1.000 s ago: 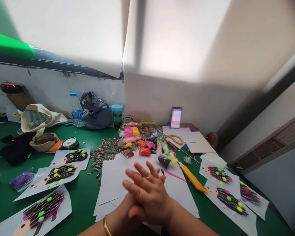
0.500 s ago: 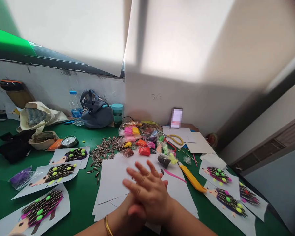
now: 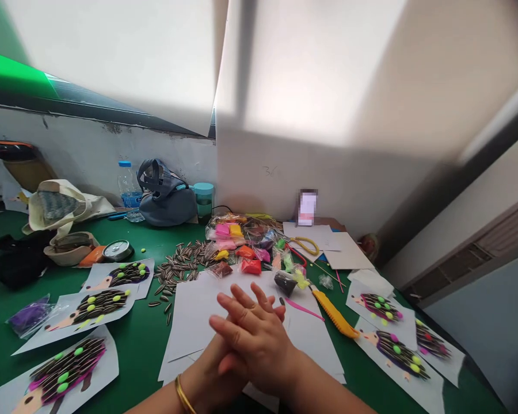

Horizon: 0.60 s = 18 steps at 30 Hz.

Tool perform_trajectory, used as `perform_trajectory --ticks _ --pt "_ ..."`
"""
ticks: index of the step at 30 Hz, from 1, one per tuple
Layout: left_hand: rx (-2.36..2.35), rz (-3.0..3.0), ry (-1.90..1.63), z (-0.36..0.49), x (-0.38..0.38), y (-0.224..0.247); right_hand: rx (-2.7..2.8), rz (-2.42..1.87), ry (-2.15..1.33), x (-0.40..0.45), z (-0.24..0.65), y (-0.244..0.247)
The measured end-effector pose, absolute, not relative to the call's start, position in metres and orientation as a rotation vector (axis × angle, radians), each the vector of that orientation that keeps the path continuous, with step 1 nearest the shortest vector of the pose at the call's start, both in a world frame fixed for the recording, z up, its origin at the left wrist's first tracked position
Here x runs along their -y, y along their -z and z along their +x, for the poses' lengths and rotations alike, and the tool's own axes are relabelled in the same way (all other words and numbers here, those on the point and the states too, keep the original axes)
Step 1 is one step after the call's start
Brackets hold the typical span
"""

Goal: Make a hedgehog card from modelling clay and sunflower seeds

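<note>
Over the white paper stack [image 3: 190,322], my two hands are pressed palm against palm. My right hand [image 3: 259,333] lies on top with its fingers stretched and spread. Underneath is my left hand [image 3: 218,359], flat and mostly covered, with a gold bangle [image 3: 183,394] at its wrist; a fingertip shows past the right hand's edge. Whether anything sits between the palms is hidden. Beyond the fingers lie a dark packet of clay [image 3: 285,283], a pink modelling tool [image 3: 304,309] and a yellow-handled cutter [image 3: 334,313].
Sunflower seeds [image 3: 181,261] and colourful clay packets [image 3: 231,232] lie behind the paper. Hedgehog pictures are at left [image 3: 71,368] and right [image 3: 399,351]. Farther back are yellow-handled scissors [image 3: 306,246], a phone [image 3: 307,208], a blue bag [image 3: 168,198] and a water bottle [image 3: 129,192].
My pressed hands have shifted slightly against each other. The whole view has moved a little, so the table things sit slightly farther left. Nothing on the table has been taken.
</note>
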<state>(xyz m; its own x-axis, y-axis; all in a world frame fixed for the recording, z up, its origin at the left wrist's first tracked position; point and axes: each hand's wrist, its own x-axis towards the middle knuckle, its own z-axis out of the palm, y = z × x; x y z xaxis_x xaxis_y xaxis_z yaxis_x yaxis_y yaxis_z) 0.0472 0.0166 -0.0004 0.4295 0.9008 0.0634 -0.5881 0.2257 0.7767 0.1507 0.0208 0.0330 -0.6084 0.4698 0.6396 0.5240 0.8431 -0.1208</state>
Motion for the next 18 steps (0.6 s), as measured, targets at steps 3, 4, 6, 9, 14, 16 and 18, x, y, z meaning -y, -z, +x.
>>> perform_trajectory --ticks 3,4,6,9,14,16,18 --pt "-0.387 0.621 -1.014 0.033 -0.029 -0.008 2.409 -0.628 0.121 -0.021 0.147 -0.035" --pt "-0.384 0.600 -1.021 0.030 -0.033 -0.009 2.466 -0.547 0.135 -0.018 0.143 -0.034" --pt "-0.401 0.577 -0.999 0.030 -0.035 -0.008 2.475 -0.401 0.198 -0.012 0.136 -0.030" --pt "-0.449 0.575 -0.840 0.039 -0.026 -0.007 2.402 -0.461 0.203 -0.013 0.139 -0.027" --pt "-0.372 0.542 -0.864 0.039 -0.010 -0.034 2.233 -0.837 0.097 -0.039 0.171 -0.035" --pt "-0.329 0.523 -0.867 0.032 -0.011 -0.045 2.190 -0.939 0.067 -0.048 0.182 -0.035" --pt "-0.364 0.536 -0.874 0.026 -0.015 -0.049 2.148 -1.026 -0.012 -0.053 0.190 -0.034"
